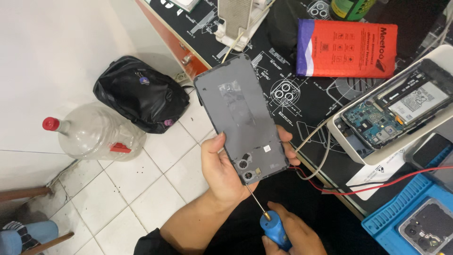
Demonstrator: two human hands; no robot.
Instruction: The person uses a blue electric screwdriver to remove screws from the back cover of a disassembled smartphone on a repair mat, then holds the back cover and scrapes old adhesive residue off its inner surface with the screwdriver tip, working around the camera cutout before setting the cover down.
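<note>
His left hand (226,165) grips one grey phone back cover (240,118), right hand (292,233) closed round one blue screwdriver (273,229); a white tray (358,151) holds one opened phone (396,111).

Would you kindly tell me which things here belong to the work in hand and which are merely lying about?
In hand: left hand, phone back cover, right hand, screwdriver.

Lying about: opened phone, red packet, blue mat, black bag, water jug.
</note>
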